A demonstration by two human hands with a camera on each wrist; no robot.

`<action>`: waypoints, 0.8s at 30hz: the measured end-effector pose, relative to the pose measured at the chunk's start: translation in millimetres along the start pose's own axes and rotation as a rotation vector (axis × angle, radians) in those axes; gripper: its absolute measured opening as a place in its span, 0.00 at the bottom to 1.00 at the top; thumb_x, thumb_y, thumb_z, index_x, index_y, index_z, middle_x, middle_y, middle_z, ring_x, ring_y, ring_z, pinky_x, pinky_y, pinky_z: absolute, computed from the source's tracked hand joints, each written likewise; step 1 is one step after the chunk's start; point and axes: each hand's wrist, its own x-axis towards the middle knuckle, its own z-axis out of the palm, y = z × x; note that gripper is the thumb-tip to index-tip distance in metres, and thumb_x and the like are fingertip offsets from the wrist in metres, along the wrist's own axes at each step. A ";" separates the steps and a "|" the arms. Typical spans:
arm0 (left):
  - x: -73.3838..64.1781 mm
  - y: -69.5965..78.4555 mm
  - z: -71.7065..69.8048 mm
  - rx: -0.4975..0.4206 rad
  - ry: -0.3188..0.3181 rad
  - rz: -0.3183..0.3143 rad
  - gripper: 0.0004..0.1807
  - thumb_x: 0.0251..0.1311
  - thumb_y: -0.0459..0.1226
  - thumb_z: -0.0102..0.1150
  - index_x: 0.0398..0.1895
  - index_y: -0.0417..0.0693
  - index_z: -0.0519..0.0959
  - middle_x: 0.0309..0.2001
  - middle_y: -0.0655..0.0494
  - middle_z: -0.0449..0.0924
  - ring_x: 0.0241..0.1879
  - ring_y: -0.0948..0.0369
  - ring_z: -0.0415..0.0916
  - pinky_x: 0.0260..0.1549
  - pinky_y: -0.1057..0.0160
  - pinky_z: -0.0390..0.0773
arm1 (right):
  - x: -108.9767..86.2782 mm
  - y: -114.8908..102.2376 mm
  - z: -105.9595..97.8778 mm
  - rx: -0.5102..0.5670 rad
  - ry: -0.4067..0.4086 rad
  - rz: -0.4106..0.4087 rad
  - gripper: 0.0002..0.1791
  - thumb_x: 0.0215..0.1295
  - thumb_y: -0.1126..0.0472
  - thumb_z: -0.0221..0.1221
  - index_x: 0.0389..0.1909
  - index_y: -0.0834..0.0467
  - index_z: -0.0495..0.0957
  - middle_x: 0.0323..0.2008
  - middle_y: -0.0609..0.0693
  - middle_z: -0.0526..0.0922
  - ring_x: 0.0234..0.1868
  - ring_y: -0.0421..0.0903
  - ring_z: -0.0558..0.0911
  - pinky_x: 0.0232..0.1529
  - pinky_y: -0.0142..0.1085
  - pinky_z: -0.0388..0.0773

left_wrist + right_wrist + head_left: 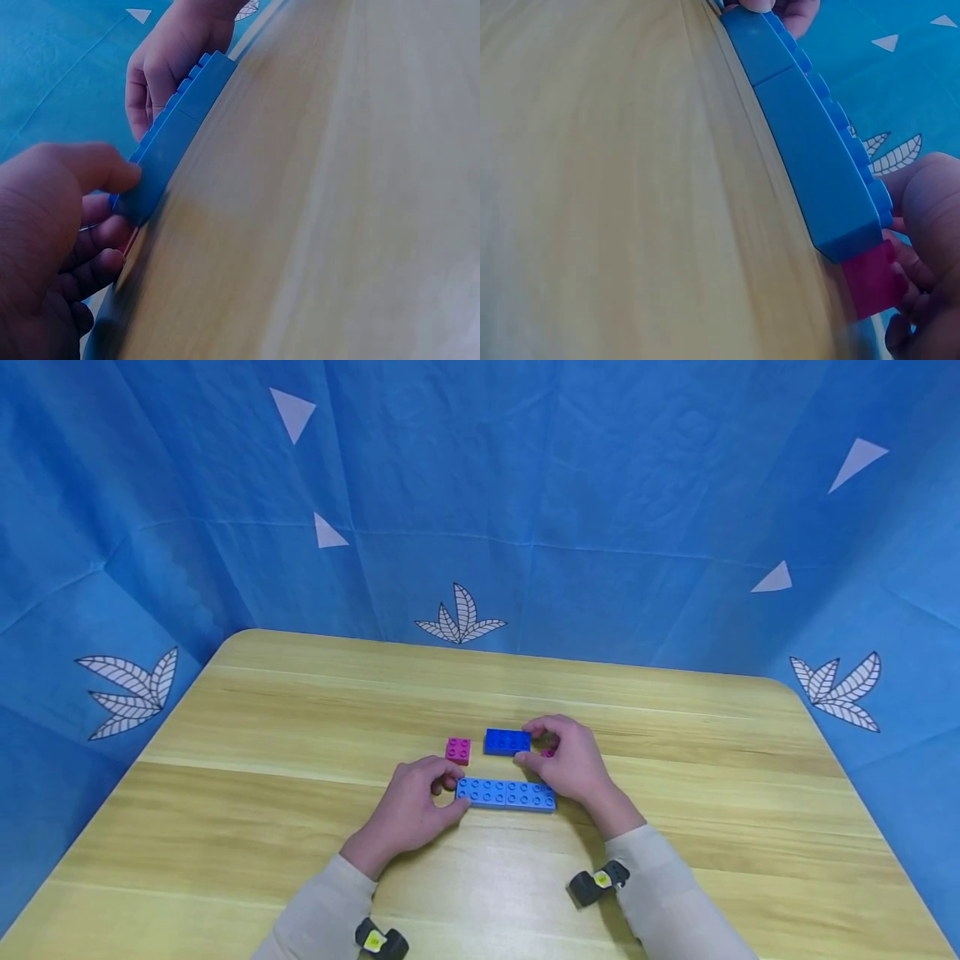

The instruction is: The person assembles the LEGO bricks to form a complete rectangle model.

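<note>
Two light blue bricks [506,794] lie end to end in a row on the table, studs up. My left hand [412,802] pinches the row's left end, thumb on the near side and forefinger on the far side. Behind the row is a dark blue brick [507,742]. My right hand [572,758] grips that brick's right end between thumb and fingers. Beneath the right palm a pink brick [871,281] is partly hidden. Another pink brick [458,751] sits left of the dark blue one. In the right wrist view, the light blue row hides the dark blue brick.
The wooden table [300,710] has rounded far corners. A blue curtain [480,485] with white leaf and triangle prints hangs behind it and at both sides. A dark camera is strapped on each wrist over the sleeves.
</note>
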 end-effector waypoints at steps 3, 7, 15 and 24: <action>0.1 0.4 0.0 0.003 -0.004 -0.009 0.13 0.54 0.39 0.73 0.41 0.48 0.82 0.33 0.65 0.76 0.33 0.62 0.70 0.38 0.60 0.71 | -2.0 -1.3 -2.7 0.025 0.008 0.000 0.17 0.54 0.61 0.75 0.46 0.57 0.84 0.41 0.49 0.82 0.38 0.49 0.78 0.41 0.43 0.77; 0.2 0.3 0.3 0.013 0.002 0.000 0.13 0.54 0.39 0.74 0.41 0.48 0.82 0.33 0.65 0.76 0.33 0.62 0.70 0.38 0.60 0.71 | -4.6 -1.6 -5.6 0.045 0.016 -0.002 0.17 0.55 0.61 0.74 0.46 0.56 0.84 0.40 0.48 0.82 0.36 0.48 0.78 0.39 0.42 0.76; -0.2 -0.5 0.9 0.002 0.013 0.023 0.12 0.53 0.36 0.74 0.40 0.47 0.82 0.32 0.64 0.76 0.32 0.63 0.70 0.34 0.62 0.73 | -9.7 -4.6 -9.7 0.049 0.017 0.002 0.17 0.56 0.60 0.74 0.47 0.54 0.84 0.40 0.46 0.81 0.34 0.47 0.77 0.36 0.42 0.76; -0.2 -1.9 1.8 0.005 0.017 0.032 0.13 0.53 0.36 0.74 0.40 0.46 0.82 0.32 0.63 0.77 0.32 0.63 0.71 0.34 0.63 0.74 | -15.7 -12.3 -12.0 0.066 0.014 -0.016 0.18 0.55 0.61 0.74 0.47 0.55 0.83 0.39 0.45 0.80 0.37 0.45 0.81 0.39 0.41 0.79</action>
